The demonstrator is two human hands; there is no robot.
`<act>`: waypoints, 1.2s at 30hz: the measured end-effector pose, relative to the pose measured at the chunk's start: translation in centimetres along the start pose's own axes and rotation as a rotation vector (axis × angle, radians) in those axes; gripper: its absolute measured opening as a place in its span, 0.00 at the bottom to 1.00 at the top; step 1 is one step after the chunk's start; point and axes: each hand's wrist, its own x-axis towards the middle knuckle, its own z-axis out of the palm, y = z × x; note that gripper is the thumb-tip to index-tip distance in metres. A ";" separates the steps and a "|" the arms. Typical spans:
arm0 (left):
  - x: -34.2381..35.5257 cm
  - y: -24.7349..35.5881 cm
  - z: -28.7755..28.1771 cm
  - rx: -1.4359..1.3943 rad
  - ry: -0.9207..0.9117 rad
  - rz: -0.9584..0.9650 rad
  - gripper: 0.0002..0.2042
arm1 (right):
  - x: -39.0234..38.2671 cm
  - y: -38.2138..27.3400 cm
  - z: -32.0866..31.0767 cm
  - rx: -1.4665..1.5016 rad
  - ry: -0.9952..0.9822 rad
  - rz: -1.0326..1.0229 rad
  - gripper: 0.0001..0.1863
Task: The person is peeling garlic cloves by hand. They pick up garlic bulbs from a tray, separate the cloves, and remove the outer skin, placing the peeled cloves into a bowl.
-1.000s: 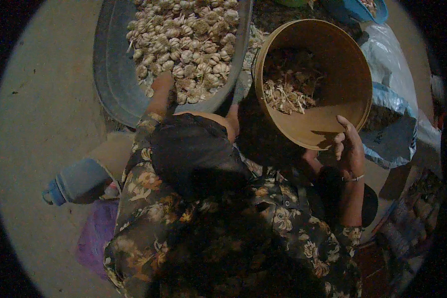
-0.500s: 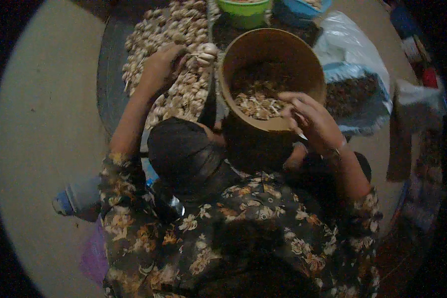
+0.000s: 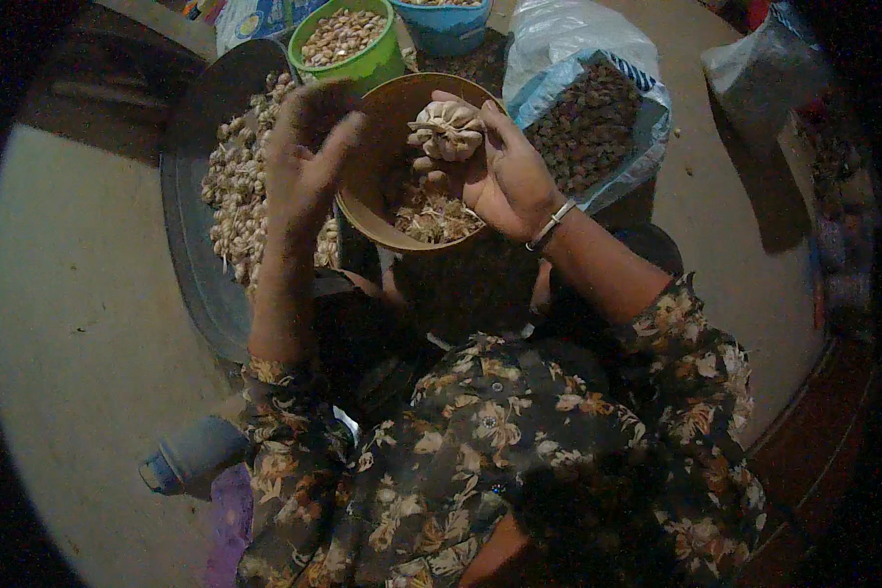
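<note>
Papery white, a whole garlic bulb (image 3: 445, 130) sits clamped in the fingers (image 3: 480, 118) of the right hand (image 3: 505, 176), held just above the rim of the tan bowl (image 3: 372, 191) at upper centre of the frame. Half a second ago that hand was only steadying the bowl's near edge and the left hand was out among the heaped garlic; now the bulb is with the right hand and the left hand (image 3: 304, 157) has lifted clear, raised at the upper left of the bowl with its fingers loosely apart and nothing in them. Judging by that, one bulb has just been picked from the heap and is ready to be broken up over the bowl.

The tan bowl holds a shallow litter of loose skins and cloves (image 3: 431, 211). To its left, the wide dark metal basin (image 3: 191, 265) carries a long heap of whole bulbs (image 3: 235, 196). At the top of the frame a green tub (image 3: 377, 64) is filled with pale cloves, and a blue tub (image 3: 451, 29) beside it shows only its wall. To the upper right, an open plastic sack (image 3: 559, 39) holds dark brown scraps (image 3: 588, 127), probably roots and peel.
</note>
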 end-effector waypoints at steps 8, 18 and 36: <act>-0.1 -5.1 5.3 0.200 -0.197 0.052 0.38 | 0.1 0.4 -0.6 -0.082 0.036 -0.110 0.21; -1.3 -0.3 5.9 -0.398 -0.201 -0.203 0.24 | 0.9 0.4 -0.6 -1.322 0.092 -1.042 0.29; -0.1 -3.0 4.0 -0.067 -0.319 0.138 0.28 | -0.3 -2.2 -0.9 -1.506 0.052 -0.697 0.24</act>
